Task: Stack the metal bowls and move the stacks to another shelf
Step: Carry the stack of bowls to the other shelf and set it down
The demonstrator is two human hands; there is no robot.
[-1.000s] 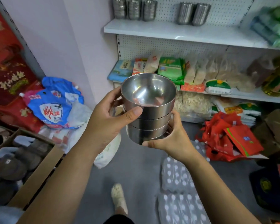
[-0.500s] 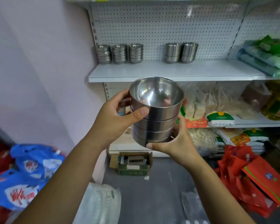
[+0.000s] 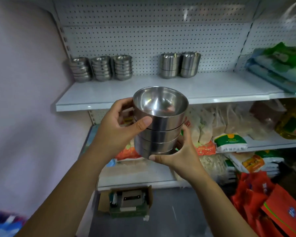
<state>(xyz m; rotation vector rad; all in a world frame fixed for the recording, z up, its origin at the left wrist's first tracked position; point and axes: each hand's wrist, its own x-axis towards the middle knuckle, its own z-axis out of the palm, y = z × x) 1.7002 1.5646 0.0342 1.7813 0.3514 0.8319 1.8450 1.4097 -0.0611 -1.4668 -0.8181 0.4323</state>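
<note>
I hold a stack of metal bowls in front of me, level with the front edge of the white shelf. My left hand grips the stack's left side, thumb across the top bowl's wall. My right hand cups the stack from below and the right, its thumb under the bottom bowl. On the shelf's back left stand three stacks of shallow metal bowls. Two stacks of taller metal bowls stand further right against the pegboard.
Green and blue packets lie on the shelf's right end. The lower shelf holds food bags. A small open cardboard box sits on the grey floor, red bags at right. A lilac wall stands at left.
The view has tilted upward and closer to the shelving. The bowl stack has risen with both hands toward the white shelf. Both grips are unchanged.
</note>
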